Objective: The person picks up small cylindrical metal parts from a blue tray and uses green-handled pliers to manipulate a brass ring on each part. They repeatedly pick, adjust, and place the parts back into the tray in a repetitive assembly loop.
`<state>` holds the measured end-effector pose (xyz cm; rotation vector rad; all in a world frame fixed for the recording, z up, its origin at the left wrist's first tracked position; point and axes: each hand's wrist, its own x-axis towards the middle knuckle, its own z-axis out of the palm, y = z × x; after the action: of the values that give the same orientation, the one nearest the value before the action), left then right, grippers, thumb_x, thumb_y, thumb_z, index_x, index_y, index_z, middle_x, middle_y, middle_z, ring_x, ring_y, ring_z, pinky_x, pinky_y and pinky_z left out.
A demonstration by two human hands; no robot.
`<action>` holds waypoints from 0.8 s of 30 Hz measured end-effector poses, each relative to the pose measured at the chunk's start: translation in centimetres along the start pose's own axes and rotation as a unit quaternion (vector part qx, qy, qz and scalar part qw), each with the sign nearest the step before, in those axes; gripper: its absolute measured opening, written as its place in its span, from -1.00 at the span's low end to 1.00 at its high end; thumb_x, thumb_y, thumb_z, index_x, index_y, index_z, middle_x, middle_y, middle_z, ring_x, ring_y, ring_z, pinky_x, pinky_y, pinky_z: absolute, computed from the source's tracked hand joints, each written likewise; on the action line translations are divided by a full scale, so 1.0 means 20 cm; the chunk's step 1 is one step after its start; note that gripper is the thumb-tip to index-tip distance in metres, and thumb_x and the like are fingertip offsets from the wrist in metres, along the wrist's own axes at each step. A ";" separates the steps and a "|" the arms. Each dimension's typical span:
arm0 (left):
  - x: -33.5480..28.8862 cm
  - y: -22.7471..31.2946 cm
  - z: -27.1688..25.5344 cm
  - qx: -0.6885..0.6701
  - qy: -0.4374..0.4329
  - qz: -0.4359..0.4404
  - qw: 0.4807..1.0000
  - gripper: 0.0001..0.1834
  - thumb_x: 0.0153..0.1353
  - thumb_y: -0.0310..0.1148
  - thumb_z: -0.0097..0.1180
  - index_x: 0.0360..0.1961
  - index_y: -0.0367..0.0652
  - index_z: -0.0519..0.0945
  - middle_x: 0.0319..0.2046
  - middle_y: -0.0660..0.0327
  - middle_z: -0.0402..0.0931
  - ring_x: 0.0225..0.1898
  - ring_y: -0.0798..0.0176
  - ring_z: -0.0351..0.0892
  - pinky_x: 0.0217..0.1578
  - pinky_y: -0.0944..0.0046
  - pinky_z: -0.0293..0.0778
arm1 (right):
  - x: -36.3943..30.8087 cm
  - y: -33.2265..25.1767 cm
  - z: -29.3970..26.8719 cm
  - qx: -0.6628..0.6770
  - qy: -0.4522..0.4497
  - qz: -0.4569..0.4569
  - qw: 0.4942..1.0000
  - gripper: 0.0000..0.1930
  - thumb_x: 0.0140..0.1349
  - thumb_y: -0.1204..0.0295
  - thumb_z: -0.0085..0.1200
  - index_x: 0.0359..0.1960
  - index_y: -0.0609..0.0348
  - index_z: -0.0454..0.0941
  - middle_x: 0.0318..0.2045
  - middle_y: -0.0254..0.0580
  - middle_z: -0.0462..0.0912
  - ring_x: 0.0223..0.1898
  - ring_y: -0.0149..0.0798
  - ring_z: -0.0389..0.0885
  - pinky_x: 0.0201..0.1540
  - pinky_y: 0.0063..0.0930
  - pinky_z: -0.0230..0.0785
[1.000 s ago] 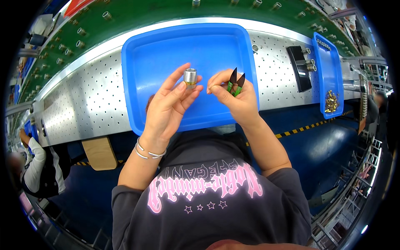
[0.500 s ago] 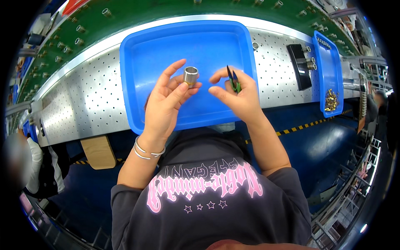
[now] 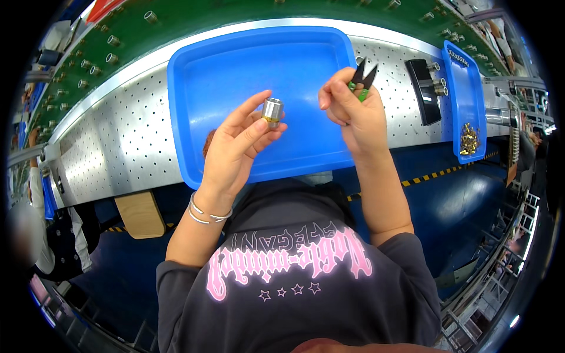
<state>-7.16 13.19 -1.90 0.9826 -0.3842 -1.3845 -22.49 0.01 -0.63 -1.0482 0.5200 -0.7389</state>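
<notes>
My left hand pinches a small silver metal cylinder with a brass-coloured end, held up over the large blue tray. My right hand grips a pair of small snips with black blades and green handles, the blades apart and pointing up over the tray's right rim. The two hands are apart, the snips to the right of the cylinder. Silver bangles ring my left wrist.
The tray lies on a perforated grey metal bench. Behind it runs a green belt carrying several metal cylinders. A narrow blue tray with small brass parts and a black device lie at the right. Another person stands at the left.
My right hand has drawn the snips away to the right and upward from the cylinder, with the blades apart again. My left hand has turned the cylinder slightly.
</notes>
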 end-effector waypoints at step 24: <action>0.02 -0.01 0.00 -0.011 0.030 0.028 0.999 -0.57 0.12 -0.56 0.09 0.06 -0.23 0.40 -0.18 0.13 0.50 -0.13 0.23 0.54 -0.07 0.33 0.44 | 0.02 -0.08 0.13 -0.064 -0.166 -0.092 0.980 -0.86 0.20 0.42 0.04 -0.41 0.24 0.44 -0.52 -0.08 0.57 -0.58 -0.50 0.36 -0.54 -0.68 0.11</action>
<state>-7.25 12.79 -2.19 0.9851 -0.3488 -1.3027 -20.91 0.81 1.90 -1.3237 0.1863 -0.6790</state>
